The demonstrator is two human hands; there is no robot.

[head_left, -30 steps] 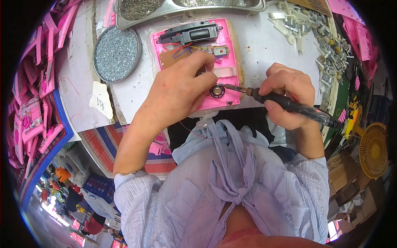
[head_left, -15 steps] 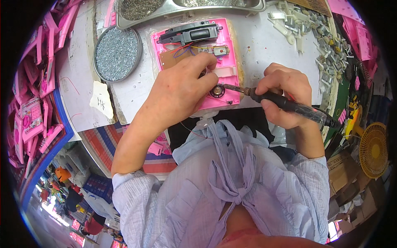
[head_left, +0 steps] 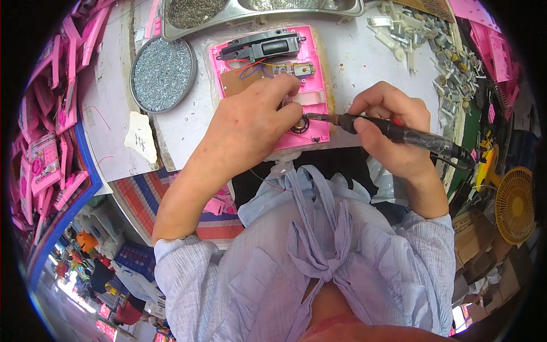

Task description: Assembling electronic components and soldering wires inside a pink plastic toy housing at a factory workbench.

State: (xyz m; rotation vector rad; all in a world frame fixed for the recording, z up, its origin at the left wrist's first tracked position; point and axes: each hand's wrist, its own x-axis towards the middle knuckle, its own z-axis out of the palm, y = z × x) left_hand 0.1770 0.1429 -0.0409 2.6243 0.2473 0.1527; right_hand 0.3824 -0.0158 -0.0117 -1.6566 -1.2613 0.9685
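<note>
In front of me a pink plastic housing lies on a plastic-wrapped pad. It holds a black module, a small silver motor, a brown board, coloured wires and a round speaker. My left hand rests over the housing's left side. Its thumb and forefinger are pinched together beside the speaker, and whatever they grip is hidden. My right hand grips a black-handled soldering iron like a pen. The iron's tip points left, at the speaker's upper edge close to my left thumb.
A round dish of screws stands left of the housing, near a torn white card. A metal tray lies at the back. White plastic pieces and small motors are heaped right. Pink housings pile up far left.
My right hand has shifted slightly and the iron's rear end has swung a little right and down. Its tip stays by the speaker. My left hand has barely moved.
</note>
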